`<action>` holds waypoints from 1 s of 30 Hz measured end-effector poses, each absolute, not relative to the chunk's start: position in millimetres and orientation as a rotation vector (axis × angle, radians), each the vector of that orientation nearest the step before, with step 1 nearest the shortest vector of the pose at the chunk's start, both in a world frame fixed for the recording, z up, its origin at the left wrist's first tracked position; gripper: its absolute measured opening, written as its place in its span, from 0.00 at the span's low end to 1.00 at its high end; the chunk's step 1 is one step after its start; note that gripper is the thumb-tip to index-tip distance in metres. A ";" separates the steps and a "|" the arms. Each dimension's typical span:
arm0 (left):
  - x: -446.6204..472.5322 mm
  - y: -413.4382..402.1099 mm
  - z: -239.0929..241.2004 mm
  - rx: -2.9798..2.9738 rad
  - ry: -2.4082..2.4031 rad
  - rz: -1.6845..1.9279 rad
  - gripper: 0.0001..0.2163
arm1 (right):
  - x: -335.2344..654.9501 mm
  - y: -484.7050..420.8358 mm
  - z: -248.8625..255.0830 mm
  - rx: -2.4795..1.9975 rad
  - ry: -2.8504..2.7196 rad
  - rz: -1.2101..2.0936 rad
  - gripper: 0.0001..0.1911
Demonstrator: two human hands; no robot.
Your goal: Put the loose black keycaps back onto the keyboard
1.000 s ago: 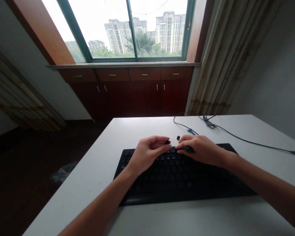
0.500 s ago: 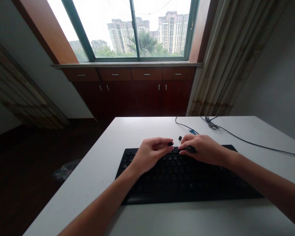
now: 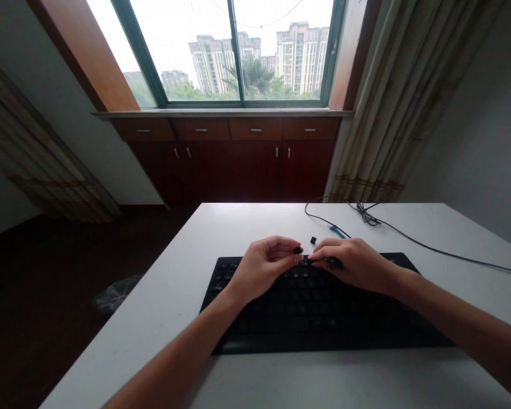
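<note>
A black keyboard [image 3: 281,325] lies on the white table, both hands over its upper rows. Between the thumb and fingertips of my left hand [image 3: 259,266] is a small black keycap [image 3: 297,250], held just above the keyboard's back edge. My right hand [image 3: 355,260] is closed on a slim black tool [image 3: 334,263]; its kind cannot be made out, and its tip is near the left fingertips. Behind the hands, a loose black keycap [image 3: 313,240] rests on the table. A blue tool [image 3: 337,231] lies partly hidden behind my right hand.
A black cable [image 3: 430,246] runs across the right of the white table [image 3: 170,324], with a tangled bundle [image 3: 367,214] near the far edge. On the floor at left sits a clear plastic bag [image 3: 116,294]. Wooden cabinets [image 3: 225,165] stand under the window beyond.
My right hand has shifted slightly down and right, baring more of the blue tool. The keycap in my left fingers is turned a little. The whole view has shifted slightly.
</note>
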State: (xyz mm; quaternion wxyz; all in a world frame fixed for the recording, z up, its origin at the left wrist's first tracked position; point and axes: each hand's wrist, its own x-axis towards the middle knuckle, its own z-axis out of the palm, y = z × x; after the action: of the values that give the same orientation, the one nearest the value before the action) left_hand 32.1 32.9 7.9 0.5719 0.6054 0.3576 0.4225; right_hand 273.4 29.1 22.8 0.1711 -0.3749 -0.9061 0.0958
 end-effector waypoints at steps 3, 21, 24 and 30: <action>32.7 32.2 9.1 1.419 0.838 0.980 0.14 | 273.9 28.1 20.7 -1.093 -2.536 0.284 0.08; 33.2 28.7 11.1 1.376 0.832 0.939 0.15 | 272.4 20.3 33.1 -1.117 -2.484 0.294 0.09; 35.5 26.9 13.5 1.257 0.768 0.883 0.17 | 273.0 16.0 29.8 -1.069 -2.310 0.302 0.13; 36.5 24.3 17.6 1.296 0.666 0.783 0.17 | 263.4 6.2 23.0 -0.878 -2.255 0.301 0.17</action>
State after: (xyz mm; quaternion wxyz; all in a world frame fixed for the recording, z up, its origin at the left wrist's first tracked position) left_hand 36.5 24.3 17.6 0.6770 0.5766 0.2965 0.3482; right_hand 263.4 6.2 23.0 0.3441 -0.3381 -0.8683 0.1158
